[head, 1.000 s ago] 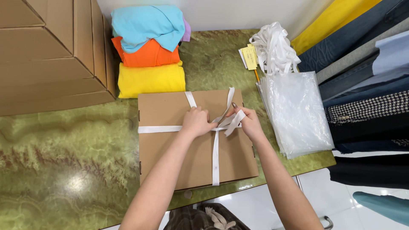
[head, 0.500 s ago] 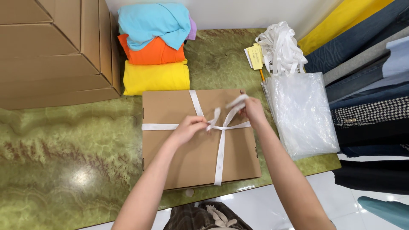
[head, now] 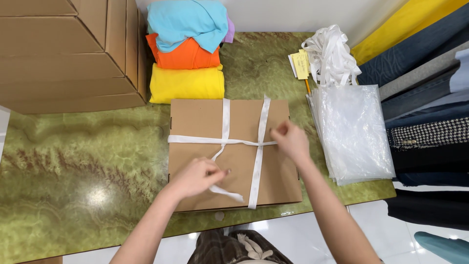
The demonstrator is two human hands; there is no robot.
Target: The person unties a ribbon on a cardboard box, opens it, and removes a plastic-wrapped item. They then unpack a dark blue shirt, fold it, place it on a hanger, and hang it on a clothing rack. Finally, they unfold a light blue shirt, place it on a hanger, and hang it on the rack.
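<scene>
A flat brown cardboard box (head: pixel 200 122) lies on the green marble-patterned table (head: pixel 78 166), wrapped with white ribbon (head: pixel 224 120) crossing near its middle. My left hand (head: pixel 195 177) pinches one ribbon end over the box's near left part, the tail trailing toward the front edge. My right hand (head: pixel 291 141) grips the ribbon at the box's right side, pulling it taut sideways. A second ribbon strand (head: pixel 258 161) runs front to back.
Folded cloths in blue, orange and yellow (head: pixel 185 54) are stacked behind the box. Large cardboard cartons (head: pixel 63 54) stand at the back left. Clear plastic bags (head: pixel 349 132) and a bundle of white ribbon (head: pixel 330 56) lie to the right, beside hanging fabrics (head: pixel 425 98).
Both hands have moved apart from the middle of the box: the left pulled its ribbon end toward me, the right pulled outward to the right, drawing the crossing tight.
</scene>
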